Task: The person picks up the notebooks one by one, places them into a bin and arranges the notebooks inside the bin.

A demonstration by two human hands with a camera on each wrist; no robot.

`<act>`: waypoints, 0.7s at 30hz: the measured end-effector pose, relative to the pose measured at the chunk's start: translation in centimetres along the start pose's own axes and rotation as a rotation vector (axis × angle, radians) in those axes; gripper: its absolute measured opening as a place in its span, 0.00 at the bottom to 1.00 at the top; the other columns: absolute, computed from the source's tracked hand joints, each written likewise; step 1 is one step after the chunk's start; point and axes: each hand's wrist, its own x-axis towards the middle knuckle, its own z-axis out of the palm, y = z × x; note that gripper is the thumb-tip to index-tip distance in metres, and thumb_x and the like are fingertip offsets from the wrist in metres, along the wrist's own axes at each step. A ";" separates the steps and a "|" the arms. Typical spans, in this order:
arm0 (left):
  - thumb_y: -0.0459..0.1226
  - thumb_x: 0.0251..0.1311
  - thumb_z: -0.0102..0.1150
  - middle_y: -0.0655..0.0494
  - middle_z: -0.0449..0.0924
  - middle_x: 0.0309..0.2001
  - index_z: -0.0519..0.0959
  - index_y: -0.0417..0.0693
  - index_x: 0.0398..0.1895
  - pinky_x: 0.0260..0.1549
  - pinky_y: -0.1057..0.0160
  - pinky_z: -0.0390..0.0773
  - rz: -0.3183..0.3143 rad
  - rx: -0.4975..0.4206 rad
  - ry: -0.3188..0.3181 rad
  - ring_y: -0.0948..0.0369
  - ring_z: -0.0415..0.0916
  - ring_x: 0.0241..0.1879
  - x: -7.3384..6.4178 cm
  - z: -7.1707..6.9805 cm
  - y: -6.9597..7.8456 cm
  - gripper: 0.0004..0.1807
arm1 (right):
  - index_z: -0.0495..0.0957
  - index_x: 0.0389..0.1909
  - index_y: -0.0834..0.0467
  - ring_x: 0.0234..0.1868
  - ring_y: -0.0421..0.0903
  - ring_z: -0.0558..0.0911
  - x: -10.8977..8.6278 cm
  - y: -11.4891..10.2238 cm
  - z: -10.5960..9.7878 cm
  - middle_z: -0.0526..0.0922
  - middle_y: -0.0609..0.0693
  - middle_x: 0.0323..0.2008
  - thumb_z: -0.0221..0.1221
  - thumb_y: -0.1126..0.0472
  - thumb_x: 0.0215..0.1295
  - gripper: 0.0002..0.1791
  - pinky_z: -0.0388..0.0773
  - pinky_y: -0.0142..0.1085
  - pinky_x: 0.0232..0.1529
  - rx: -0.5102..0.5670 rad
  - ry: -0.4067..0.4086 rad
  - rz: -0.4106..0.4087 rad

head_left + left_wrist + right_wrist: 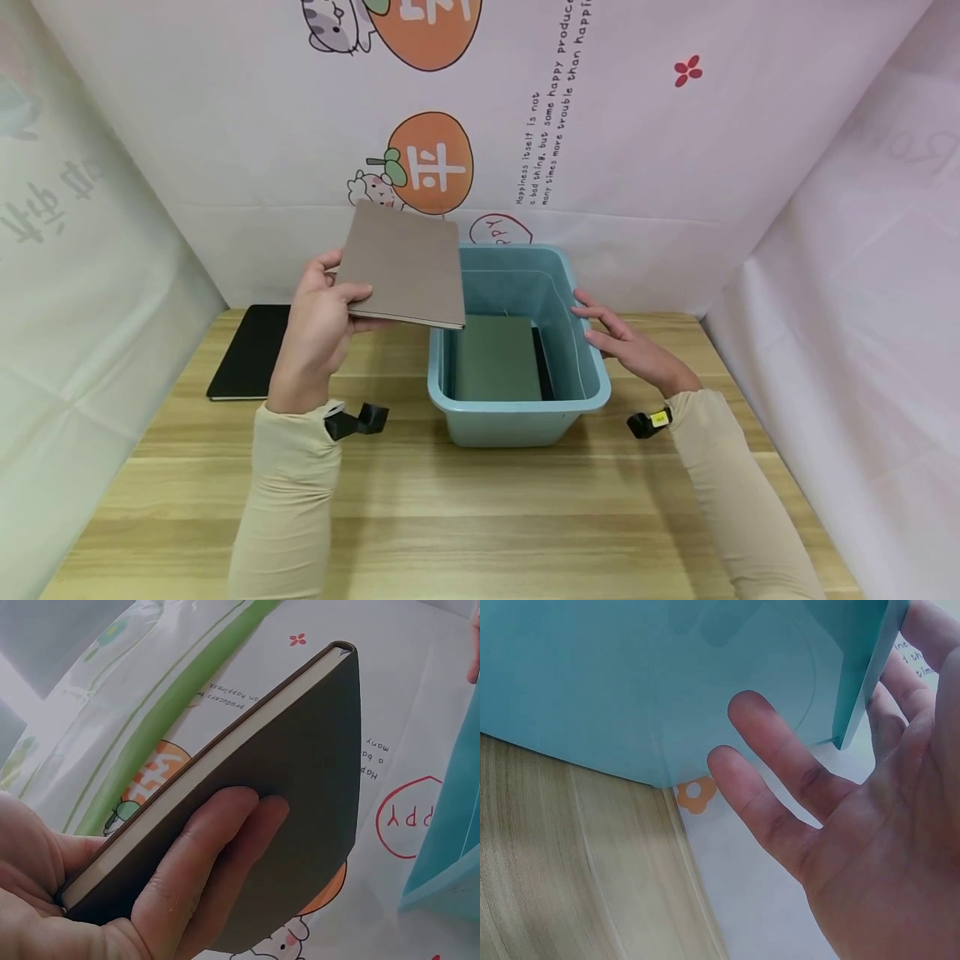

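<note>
Taupe covers wrap the thin rectangular notebook point(405, 262) clamped between the thumb and fingers of the left hand point(311, 333), raised at the left of a light-blue rectangular plastic bin point(517, 407). The right hand point(630, 346), fingers spread apart, touches the bin's right rim. Inside the bin a dark-green rectangular book point(497, 358) overlaps a flat black item point(543, 367); farther left, a black rectangular notebook point(246, 354) lies on the wood-grain table point(450, 517). On the far white printed sheet point(637, 142), black lettering includes "Happiness itself is not a bad thing" and "many times more trouble than"; a red outline shows "PPY", and an orange fruit print point(442, 196) bears 平. Writing on the yellow label point(660, 419) near the right wrist is too small to read
</note>
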 end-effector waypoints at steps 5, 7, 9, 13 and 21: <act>0.24 0.73 0.38 0.53 0.62 0.51 0.50 0.44 0.75 0.35 0.57 0.88 -0.014 0.007 0.008 0.62 0.83 0.38 0.4 0.5 -0.2 0.29 | 0.59 0.77 0.43 0.85 0.51 0.38 0.1 -0.1 0.0 0.39 0.25 0.81 0.47 0.49 0.82 0.27 0.56 0.66 0.74 -0.007 0.000 0.003; 0.24 0.73 0.38 0.53 0.63 0.51 0.50 0.44 0.75 0.35 0.58 0.88 -0.017 0.006 0.006 0.62 0.83 0.38 0.5 0.8 -0.3 0.29 | 0.59 0.77 0.43 0.85 0.51 0.37 0.1 -0.1 0.0 0.39 0.25 0.81 0.47 0.49 0.82 0.27 0.56 0.66 0.74 -0.006 0.002 0.002; 0.24 0.73 0.38 0.53 0.63 0.51 0.51 0.44 0.75 0.35 0.58 0.88 -0.020 0.007 0.005 0.62 0.84 0.37 0.7 1.1 -0.4 0.29 | 0.59 0.77 0.43 0.85 0.50 0.37 0.1 -0.1 0.0 0.39 0.25 0.81 0.47 0.49 0.82 0.27 0.56 0.66 0.74 -0.004 0.002 0.000; 0.24 0.72 0.38 0.53 0.63 0.51 0.52 0.45 0.74 0.35 0.59 0.88 -0.027 0.004 0.006 0.61 0.83 0.38 0.9 1.7 -0.6 0.28 | 0.59 0.77 0.42 0.85 0.48 0.37 0.1 -0.1 0.0 0.39 0.24 0.81 0.47 0.49 0.82 0.27 0.55 0.66 0.74 -0.004 0.002 -0.004; 0.23 0.72 0.38 0.52 0.61 0.53 0.46 0.49 0.74 0.34 0.56 0.87 -0.062 -0.032 -0.020 0.58 0.82 0.40 1.2 3.2 -0.6 0.31 | 0.59 0.77 0.42 0.85 0.49 0.38 0.1 0.0 0.0 0.39 0.24 0.81 0.47 0.49 0.82 0.26 0.56 0.65 0.74 -0.004 0.000 -0.001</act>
